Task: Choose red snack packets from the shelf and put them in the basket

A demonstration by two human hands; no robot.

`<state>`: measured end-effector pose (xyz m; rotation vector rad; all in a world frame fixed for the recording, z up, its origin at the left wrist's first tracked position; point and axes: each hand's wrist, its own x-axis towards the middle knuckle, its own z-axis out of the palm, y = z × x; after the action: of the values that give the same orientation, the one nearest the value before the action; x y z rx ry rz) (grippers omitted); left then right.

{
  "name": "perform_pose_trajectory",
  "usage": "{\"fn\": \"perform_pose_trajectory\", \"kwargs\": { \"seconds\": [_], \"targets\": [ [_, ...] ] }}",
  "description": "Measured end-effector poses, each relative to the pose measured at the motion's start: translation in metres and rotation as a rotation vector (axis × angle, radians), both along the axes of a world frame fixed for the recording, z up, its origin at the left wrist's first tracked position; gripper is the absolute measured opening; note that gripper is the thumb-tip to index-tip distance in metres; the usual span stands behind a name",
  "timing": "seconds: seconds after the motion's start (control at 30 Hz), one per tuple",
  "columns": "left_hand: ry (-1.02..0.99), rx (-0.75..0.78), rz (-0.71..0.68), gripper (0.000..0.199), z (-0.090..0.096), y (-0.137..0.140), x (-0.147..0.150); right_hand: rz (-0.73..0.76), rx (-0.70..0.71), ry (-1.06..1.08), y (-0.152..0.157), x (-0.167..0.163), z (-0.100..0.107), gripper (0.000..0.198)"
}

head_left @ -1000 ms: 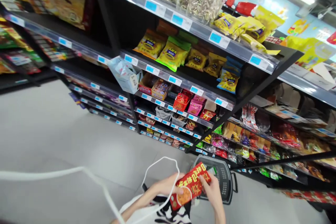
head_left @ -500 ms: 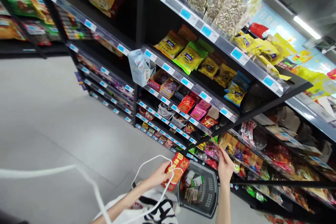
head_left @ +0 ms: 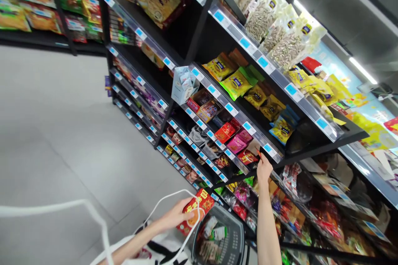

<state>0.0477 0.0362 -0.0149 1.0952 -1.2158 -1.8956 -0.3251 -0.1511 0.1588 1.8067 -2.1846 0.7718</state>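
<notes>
My left hand [head_left: 178, 216] is closed around the edge of a red food package [head_left: 203, 201] with yellow lettering and a food picture, low in the view. Beside that package is a dark shopping basket [head_left: 239, 236] with several small packets in it. My right hand [head_left: 264, 168] reaches up to a shelf with its fingers pinched together. A small orange bit shows at the fingertips; what it belongs to is unclear. Just left of those fingers lies a red snack packet [head_left: 248, 156], and a pink packet [head_left: 238, 143] is farther left.
Black shelving [head_left: 199, 35] with price labels runs across the view. Yellow and green snack bags [head_left: 238, 84] sit above my right hand. A light-blue box [head_left: 183, 87] juts out from the shelf edge. White cables [head_left: 90, 205] loop in front, over grey floor [head_left: 62, 132].
My right hand has moved up to the shelf with the red packet. My left hand and the red package have shifted slightly left and down, as has the basket. The view has turned.
</notes>
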Motion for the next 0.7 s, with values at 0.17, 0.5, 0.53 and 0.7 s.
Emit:
{"fn": "perform_pose_trajectory", "kwargs": {
  "seconds": [0.17, 0.5, 0.53, 0.7],
  "targets": [
    [0.079, -0.017, 0.081, 0.057, -0.010, 0.002, 0.014, 0.004, 0.179, 0.004, -0.027, -0.010, 0.003, 0.044],
    [0.180, -0.001, 0.004, 0.050, -0.015, 0.005, 0.014, 0.079, 0.311, -0.135, -0.043, -0.015, -0.007, 0.035],
    [0.174, -0.009, -0.001, 0.051, -0.017, 0.005, 0.013, 0.088, 0.286, -0.153, -0.040, -0.013, -0.006, 0.037],
    [0.036, -0.007, 0.027, 0.066, -0.028, 0.004, 0.011, 0.142, 0.054, -0.241, 0.003, 0.013, -0.008, 0.061]
  ]
}}
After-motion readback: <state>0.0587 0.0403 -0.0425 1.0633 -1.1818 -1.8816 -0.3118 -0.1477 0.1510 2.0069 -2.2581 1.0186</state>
